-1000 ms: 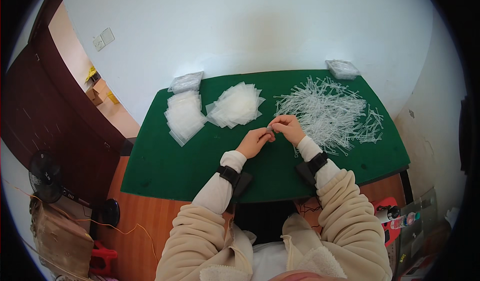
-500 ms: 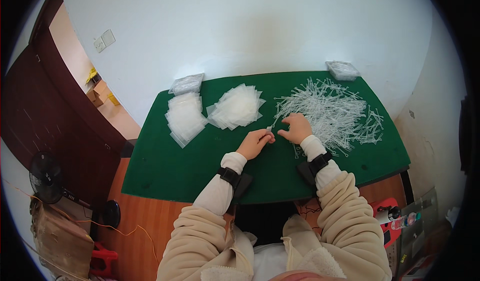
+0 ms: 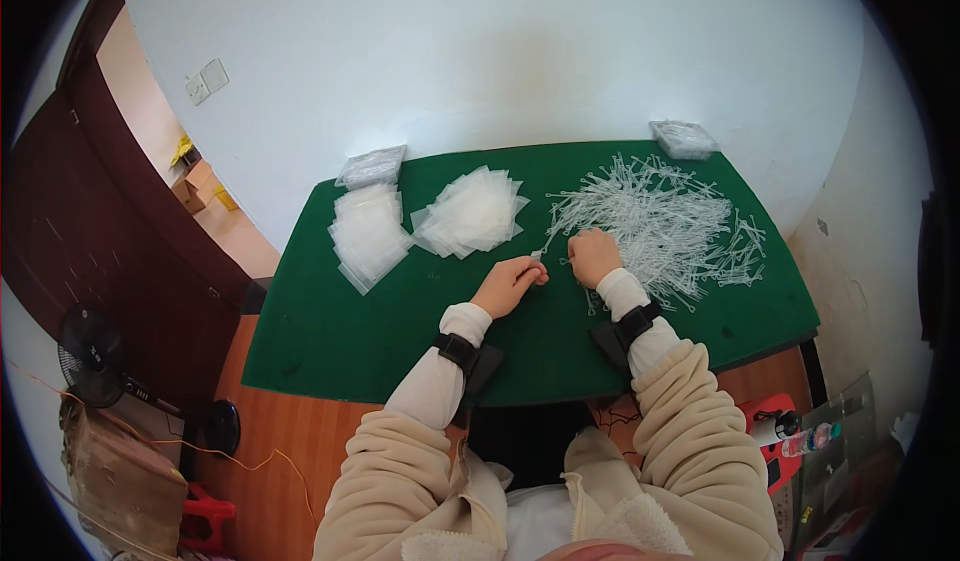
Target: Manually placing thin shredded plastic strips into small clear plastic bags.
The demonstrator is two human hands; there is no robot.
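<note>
My left hand (image 3: 511, 285) is closed in a pinch near the middle of the green table, with the clear end of one or more thin plastic sticks (image 3: 537, 255) showing at its fingertips. To its right, my right hand (image 3: 595, 257) is closed at the near left edge of a large loose pile of clear looped plastic sticks (image 3: 655, 216). A small looped end (image 3: 564, 261) pokes out on the left of those fingers; the rest of that stick is hidden. The two hands are slightly apart.
Small clear plastic bags lie fanned in a left stack (image 3: 370, 236) and a middle stack (image 3: 470, 213). Filled clear packs stand at the back left (image 3: 372, 167) and back right (image 3: 685, 140) of the green table (image 3: 340, 351). A wall rises behind.
My right thumb and fingers, which were spread apart, have closed together, and a looped stick end now shows beside them. My left hand stays in nearly the same place.
</note>
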